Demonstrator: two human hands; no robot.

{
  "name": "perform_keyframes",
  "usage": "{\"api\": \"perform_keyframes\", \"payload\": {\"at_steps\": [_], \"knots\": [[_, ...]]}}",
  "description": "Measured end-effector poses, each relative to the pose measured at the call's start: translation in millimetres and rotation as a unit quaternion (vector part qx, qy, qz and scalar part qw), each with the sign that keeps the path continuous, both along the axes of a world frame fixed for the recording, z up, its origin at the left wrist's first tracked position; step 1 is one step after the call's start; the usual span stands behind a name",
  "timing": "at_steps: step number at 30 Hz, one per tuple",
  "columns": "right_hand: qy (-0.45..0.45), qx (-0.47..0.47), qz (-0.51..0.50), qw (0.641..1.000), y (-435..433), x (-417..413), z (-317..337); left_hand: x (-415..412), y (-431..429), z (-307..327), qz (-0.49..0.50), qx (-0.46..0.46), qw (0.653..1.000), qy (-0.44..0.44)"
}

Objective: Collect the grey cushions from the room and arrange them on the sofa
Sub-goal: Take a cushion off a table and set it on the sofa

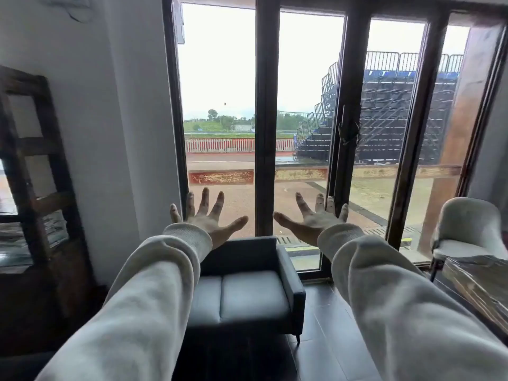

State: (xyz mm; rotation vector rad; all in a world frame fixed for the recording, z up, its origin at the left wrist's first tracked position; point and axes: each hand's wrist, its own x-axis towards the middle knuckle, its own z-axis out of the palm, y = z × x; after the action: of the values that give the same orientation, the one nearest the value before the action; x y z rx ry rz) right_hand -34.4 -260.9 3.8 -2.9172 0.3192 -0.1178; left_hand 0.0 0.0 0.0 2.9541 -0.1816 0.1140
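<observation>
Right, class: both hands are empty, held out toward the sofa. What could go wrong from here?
No loose cushion shows, so the left hand and right hand may hunt about. The film-wrapped table and pale chair crowd the right; a carried cushion could knock them. The sofa backs onto the window, so cushions might slip behind.

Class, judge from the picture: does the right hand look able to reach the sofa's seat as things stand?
Probably yes. The right hand is open and empty, held out above the sofa, and nothing shows between it and the seat; the person may need to lean or step closer.
</observation>
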Motion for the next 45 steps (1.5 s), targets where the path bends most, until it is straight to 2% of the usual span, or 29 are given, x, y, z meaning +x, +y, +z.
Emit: {"api": "perform_keyframes", "payload": {"at_steps": [19,27,36,45], "knots": [[0.048,-0.01,-0.165,0.985,-230,-53,-84,41,-271,-85,-0.189,0.012,0.981,0.044],[0.078,0.006,-0.253,0.964,-302,-25,-119,94,-360,-111,-0.27,0.032,0.959,0.077],[0.111,0.043,-0.36,0.925,-365,29,-135,182,-460,-131,-0.37,0.042,0.924,0.093],[0.135,0.05,-0.419,0.896,-425,61,-164,250,-559,-172,-0.441,0.063,0.89,0.094]]}}
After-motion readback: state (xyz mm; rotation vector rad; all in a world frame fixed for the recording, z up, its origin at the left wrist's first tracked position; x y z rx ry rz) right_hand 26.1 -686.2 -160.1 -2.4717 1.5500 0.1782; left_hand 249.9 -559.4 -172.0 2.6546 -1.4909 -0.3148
